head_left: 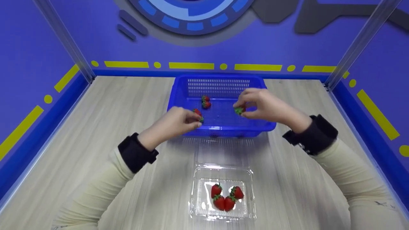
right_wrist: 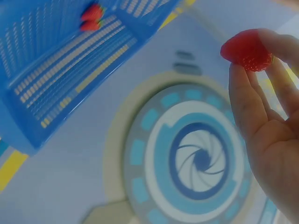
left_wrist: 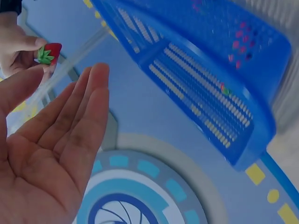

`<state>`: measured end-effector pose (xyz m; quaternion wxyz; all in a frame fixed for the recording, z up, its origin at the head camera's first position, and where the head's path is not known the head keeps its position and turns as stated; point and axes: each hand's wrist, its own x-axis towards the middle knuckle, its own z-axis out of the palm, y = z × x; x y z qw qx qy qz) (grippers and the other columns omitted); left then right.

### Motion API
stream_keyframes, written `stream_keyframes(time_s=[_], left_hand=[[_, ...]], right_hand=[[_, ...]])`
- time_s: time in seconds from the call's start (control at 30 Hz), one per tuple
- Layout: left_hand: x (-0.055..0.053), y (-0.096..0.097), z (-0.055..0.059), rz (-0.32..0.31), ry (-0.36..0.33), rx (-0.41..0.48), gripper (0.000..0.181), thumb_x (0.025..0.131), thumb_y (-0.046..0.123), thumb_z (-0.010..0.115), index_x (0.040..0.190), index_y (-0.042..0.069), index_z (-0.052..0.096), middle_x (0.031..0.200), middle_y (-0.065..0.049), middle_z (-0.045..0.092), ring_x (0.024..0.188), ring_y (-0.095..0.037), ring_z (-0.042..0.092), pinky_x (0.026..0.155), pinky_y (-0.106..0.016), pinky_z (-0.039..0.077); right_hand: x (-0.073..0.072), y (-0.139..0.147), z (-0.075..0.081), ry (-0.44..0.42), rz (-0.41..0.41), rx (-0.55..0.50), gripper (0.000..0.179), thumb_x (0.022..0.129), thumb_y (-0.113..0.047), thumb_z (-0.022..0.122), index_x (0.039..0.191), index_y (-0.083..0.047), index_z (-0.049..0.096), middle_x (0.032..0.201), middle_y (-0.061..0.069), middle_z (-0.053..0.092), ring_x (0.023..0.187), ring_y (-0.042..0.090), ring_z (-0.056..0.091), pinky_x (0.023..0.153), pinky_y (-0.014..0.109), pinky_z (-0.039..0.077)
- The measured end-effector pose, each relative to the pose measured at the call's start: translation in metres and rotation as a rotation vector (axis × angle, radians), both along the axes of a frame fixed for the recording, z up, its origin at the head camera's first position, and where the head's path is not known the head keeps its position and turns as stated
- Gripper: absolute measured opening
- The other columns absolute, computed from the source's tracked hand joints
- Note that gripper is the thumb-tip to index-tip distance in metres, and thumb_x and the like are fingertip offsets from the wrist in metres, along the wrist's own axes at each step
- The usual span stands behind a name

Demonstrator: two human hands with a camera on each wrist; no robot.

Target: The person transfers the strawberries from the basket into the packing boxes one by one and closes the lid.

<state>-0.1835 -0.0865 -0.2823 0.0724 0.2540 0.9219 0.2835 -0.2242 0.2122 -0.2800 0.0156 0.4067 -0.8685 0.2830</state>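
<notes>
My right hand (head_left: 263,103) pinches a strawberry (right_wrist: 247,49) between thumb and fingers over the right part of the blue basket (head_left: 270,126); its green leaves show in the head view. My left hand (head_left: 179,123) reaches over the basket's front left rim. Its fingers (left_wrist: 86,114) are fairly straight in the left wrist view, thumb apart, with nothing between them. Right at its fingertips in the head view is another strawberry (head_left: 197,112), partly covered by the fingers. Two more strawberries (head_left: 206,101) lie together in the basket, left of its middle.
A clear plastic clamshell box (head_left: 195,191) stands open in front of the basket, its lid (head_left: 220,153) toward the basket. Several strawberries (head_left: 219,202) lie in it. Blue walls (head_left: 153,51) enclose the wooden table (head_left: 127,105) at the back and both sides.
</notes>
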Motion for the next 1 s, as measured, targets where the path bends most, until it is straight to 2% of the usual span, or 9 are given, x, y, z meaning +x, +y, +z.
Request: stream_keyframes(time_s=[0.2,0.33,0.5,0.63,0.7,0.87,1.0], left_hand=[[0.022,-0.008,-0.015,-0.018,-0.037,-0.002,0.031,0.097,0.015,0.069,0.120,-0.005,0.072,0.103,-0.019,0.079,0.090,-0.027,0.076,0.080,-0.038,0.063],[0.033,-0.014,-0.027,-0.023,-0.073,0.019,0.030,0.097,0.013,0.069,0.119,-0.006,0.072,0.106,-0.020,0.078,0.093,-0.027,0.076,0.082,-0.038,0.064],[0.040,-0.016,-0.042,-0.027,-0.090,0.034,0.030,0.095,0.011,0.069,0.117,-0.009,0.072,0.104,-0.020,0.078,0.090,-0.027,0.075,0.079,-0.034,0.063],[0.044,-0.012,-0.053,-0.001,-0.120,-0.018,0.034,0.094,0.014,0.070,0.119,-0.009,0.071,0.100,-0.018,0.079,0.085,-0.023,0.074,0.072,-0.029,0.060],[0.046,-0.012,-0.058,0.008,-0.141,-0.042,0.036,0.093,0.015,0.071,0.120,-0.009,0.071,0.098,-0.018,0.079,0.084,-0.023,0.075,0.072,-0.030,0.060],[0.053,-0.017,-0.073,0.047,-0.234,-0.073,0.044,0.094,0.020,0.073,0.124,-0.011,0.067,0.099,-0.020,0.078,0.088,-0.026,0.075,0.078,-0.036,0.062],[0.060,-0.023,-0.087,0.096,-0.310,-0.033,0.045,0.093,0.022,0.074,0.122,-0.012,0.067,0.091,-0.018,0.078,0.079,-0.019,0.073,0.071,-0.031,0.059]], right_hand=[[0.036,0.006,-0.019,0.113,0.104,-0.035,0.022,0.082,0.005,0.078,0.103,-0.001,0.077,0.101,0.013,0.072,0.090,0.023,0.071,0.079,0.030,0.064],[0.057,0.007,-0.032,0.119,0.198,-0.056,0.025,0.080,0.008,0.078,0.103,-0.001,0.076,0.100,0.012,0.071,0.087,0.022,0.071,0.077,0.027,0.064],[0.076,0.002,-0.049,0.059,0.306,-0.023,0.023,0.083,0.007,0.076,0.104,-0.002,0.076,0.097,0.010,0.069,0.084,0.017,0.070,0.076,0.022,0.062],[0.090,-0.005,-0.062,0.008,0.338,0.053,0.022,0.083,0.004,0.077,0.104,-0.002,0.076,0.095,0.008,0.069,0.084,0.015,0.069,0.077,0.019,0.061],[0.098,-0.008,-0.070,-0.021,0.352,0.100,0.023,0.082,0.003,0.077,0.104,-0.002,0.076,0.095,0.008,0.070,0.085,0.014,0.069,0.079,0.018,0.061],[0.117,-0.013,-0.086,-0.102,0.397,0.223,0.023,0.080,0.003,0.076,0.102,-0.006,0.077,0.095,0.004,0.071,0.087,0.009,0.066,0.080,0.013,0.057],[0.129,-0.014,-0.095,-0.155,0.413,0.292,0.023,0.080,0.004,0.077,0.100,-0.008,0.076,0.095,0.002,0.070,0.086,0.004,0.063,0.076,0.010,0.054]])
